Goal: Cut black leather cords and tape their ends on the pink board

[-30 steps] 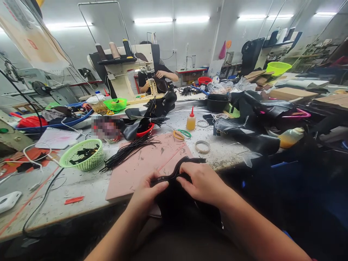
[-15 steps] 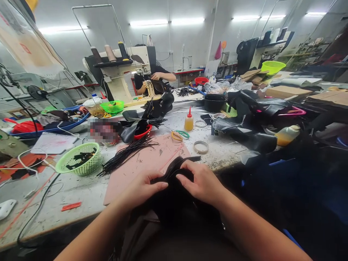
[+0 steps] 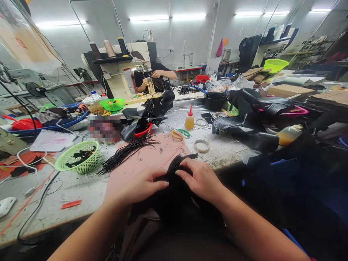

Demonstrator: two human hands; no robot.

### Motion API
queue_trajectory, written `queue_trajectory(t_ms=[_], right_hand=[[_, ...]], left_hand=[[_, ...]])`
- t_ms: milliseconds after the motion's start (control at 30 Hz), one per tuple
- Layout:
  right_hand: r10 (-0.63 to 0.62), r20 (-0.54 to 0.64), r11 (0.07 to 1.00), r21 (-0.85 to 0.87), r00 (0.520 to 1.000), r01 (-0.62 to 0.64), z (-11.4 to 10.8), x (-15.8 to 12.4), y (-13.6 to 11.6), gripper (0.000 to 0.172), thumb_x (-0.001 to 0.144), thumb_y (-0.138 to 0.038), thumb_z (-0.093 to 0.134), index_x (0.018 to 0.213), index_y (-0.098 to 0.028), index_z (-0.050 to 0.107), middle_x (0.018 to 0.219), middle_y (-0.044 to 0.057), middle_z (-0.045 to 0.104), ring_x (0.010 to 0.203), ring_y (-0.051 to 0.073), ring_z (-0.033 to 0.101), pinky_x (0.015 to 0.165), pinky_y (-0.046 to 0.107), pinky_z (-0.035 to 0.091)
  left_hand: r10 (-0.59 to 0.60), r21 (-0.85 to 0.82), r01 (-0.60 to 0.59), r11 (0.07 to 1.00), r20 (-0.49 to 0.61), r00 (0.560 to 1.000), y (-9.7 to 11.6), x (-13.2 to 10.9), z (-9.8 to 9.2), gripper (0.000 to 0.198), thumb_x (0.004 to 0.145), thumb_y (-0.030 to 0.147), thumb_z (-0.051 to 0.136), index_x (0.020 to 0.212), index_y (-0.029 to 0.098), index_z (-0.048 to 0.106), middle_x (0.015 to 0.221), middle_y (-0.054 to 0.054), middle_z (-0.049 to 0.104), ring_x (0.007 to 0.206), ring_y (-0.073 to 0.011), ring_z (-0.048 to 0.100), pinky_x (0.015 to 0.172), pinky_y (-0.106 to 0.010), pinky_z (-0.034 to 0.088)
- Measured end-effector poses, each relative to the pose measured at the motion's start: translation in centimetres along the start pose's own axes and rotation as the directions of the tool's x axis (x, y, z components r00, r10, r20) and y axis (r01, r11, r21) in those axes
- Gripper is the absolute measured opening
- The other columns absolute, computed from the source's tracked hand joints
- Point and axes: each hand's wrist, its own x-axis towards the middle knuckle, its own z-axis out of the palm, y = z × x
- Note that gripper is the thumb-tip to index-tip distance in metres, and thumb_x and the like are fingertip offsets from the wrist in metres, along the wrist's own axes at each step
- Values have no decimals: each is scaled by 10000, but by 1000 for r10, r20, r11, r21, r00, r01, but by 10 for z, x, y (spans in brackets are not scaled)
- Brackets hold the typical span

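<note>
Both my hands grip a black leather shoe piece (image 3: 174,197) at the near edge of the pink cutting mat (image 3: 144,159). My left hand (image 3: 141,186) pinches its left edge with thumb and fingers closed. My right hand (image 3: 201,181) presses down and curls over its curved upper strap, which sticks out toward the mat. Most of the piece hangs in shadow below the table edge.
A bundle of black laces (image 3: 127,150), a green basket (image 3: 78,157), scissors (image 3: 179,134), a yellow glue bottle (image 3: 189,119) and tape rings (image 3: 201,145) lie beyond the mat. Black boots (image 3: 244,128) pile up at right. Another person (image 3: 156,78) sits at a sewing machine (image 3: 122,72) behind.
My left hand has slid right along the piece and covered the printed label. The piece and both hands have shifted slightly up and toward the mat.
</note>
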Motion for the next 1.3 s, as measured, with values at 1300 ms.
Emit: queue_trajectory(t_ms=[1300], right_hand=[[-90, 109, 982, 176, 990, 70, -16, -4, -4, 100, 773, -221, 531, 709, -193, 458, 656, -14, 523, 596, 120, 472, 546, 226, 364]], left_hand=[[98, 382, -95, 919, 13, 995, 4, 10, 3, 215, 761, 333, 532, 865, 168, 625, 785, -6, 650, 725, -175, 560, 702, -267, 441]])
